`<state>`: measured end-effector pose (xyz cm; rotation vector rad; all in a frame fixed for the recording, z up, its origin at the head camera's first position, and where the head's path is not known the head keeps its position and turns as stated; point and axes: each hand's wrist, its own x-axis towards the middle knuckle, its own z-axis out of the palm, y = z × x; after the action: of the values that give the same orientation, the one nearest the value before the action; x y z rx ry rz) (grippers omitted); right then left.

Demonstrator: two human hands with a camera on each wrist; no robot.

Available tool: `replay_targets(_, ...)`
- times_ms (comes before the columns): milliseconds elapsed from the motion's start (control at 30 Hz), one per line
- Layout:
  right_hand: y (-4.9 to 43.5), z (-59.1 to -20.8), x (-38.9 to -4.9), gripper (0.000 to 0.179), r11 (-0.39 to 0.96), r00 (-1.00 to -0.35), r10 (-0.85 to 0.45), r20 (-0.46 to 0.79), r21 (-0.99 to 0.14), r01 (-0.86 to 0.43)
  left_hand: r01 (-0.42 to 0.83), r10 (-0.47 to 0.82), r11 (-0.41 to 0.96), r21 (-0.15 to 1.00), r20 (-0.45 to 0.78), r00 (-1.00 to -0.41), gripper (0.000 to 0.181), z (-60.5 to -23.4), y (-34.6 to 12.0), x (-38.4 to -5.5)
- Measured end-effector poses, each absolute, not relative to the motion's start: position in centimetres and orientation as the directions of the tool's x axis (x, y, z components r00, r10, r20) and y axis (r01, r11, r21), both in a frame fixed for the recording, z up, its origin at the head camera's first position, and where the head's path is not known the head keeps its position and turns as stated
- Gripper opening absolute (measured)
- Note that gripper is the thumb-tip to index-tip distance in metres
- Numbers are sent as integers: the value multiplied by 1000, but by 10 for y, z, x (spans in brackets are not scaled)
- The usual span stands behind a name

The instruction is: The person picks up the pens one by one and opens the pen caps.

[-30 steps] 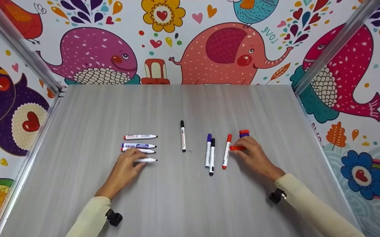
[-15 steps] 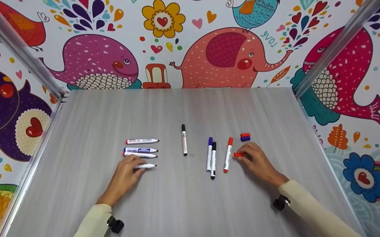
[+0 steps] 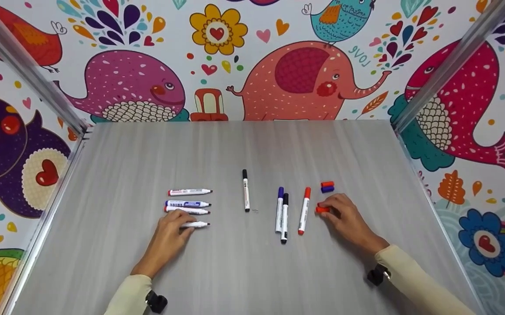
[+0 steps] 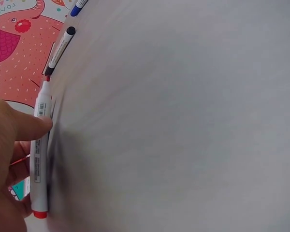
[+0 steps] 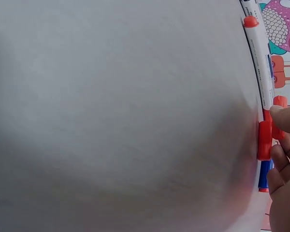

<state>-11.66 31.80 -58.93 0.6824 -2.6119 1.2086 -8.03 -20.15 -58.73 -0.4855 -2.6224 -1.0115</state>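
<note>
My left hand (image 3: 174,232) pinches an uncapped marker (image 4: 40,145) with a red end, its bare tip showing past the thumb. Just beyond it lie three more uncapped markers: a red one (image 3: 189,211), a blue one (image 3: 187,204) and another red one (image 3: 189,192). At the right, my right hand (image 3: 344,216) pinches a red cap (image 5: 279,130) between thumb and fingers. Right beside that cap, close to the tabletop, is a second red cap (image 5: 264,141). A red cap (image 3: 327,184) and a blue cap (image 3: 327,189) lie together beyond the fingers.
A capped red marker (image 3: 304,212) lies left of my right hand. Further left are a blue marker (image 3: 279,210) and a black marker (image 3: 284,218) side by side. Another black marker (image 3: 246,191) sits mid-table (image 3: 235,271). Patterned walls (image 3: 217,78) enclose the table's back and sides.
My right hand has shifted a little to the right, away from the capped red marker, and two red caps now show at its fingertips. My left hand keeps its hold. The head view has tilted up slightly.
</note>
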Motion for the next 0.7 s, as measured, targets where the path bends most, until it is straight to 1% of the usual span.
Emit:
replay_targets(300, 321, -594, -118, 29, 576, -886, -321, 335, -674, -463, 420, 219, 715, 559, 391, -894, 27, -590, -201, -85)
replay_targets(567, 321, -595, -119, 27, 581, -897, -307, 317, -684, -441, 451, 221, 717, 531, 440, -870, 32, -594, -201, -85)
replay_targets(700, 321, -594, -121, 29, 582, -897, -305, 320, -683, -441, 458, 230, 730, 507, 448, -864, 31, -593, -200, -87)
